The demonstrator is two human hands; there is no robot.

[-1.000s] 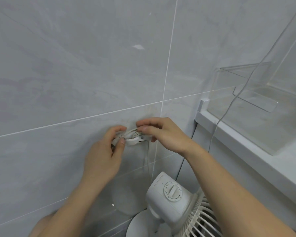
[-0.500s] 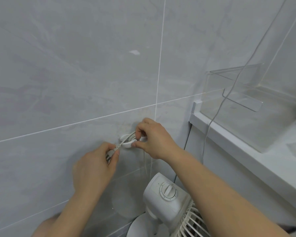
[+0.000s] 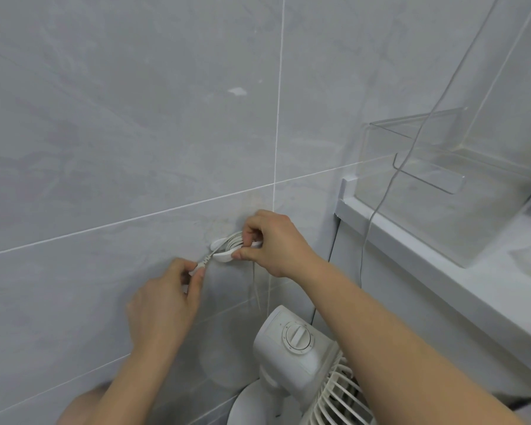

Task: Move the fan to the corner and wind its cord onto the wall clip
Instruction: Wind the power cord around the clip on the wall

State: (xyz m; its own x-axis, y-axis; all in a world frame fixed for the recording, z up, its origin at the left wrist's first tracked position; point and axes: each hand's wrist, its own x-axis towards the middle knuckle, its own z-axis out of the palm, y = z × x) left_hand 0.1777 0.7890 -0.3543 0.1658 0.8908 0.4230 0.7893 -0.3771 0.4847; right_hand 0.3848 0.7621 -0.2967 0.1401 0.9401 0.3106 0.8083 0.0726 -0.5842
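A white fan [image 3: 292,357] with a round dial stands low in the corner, its grille at the bottom edge. On the grey tiled wall above it sits a white wall clip [image 3: 224,256] with loops of white cord [image 3: 233,240] wound on it. My right hand [image 3: 273,240] pinches the clip and the wound loops. My left hand [image 3: 166,302], lower left of the clip, pinches the cord's free end taut. One strand of cord hangs from the clip toward the fan.
A white ledge [image 3: 411,250] runs along the right, carrying a clear acrylic box [image 3: 442,185]. A thin grey wire [image 3: 390,179] drops from the upper right past the ledge. The grey tiled wall [image 3: 135,133] fills the left.
My left hand has dropped away from the clip, down and left, drawing the cord end out. My right hand has closed tighter over the clip and loops.
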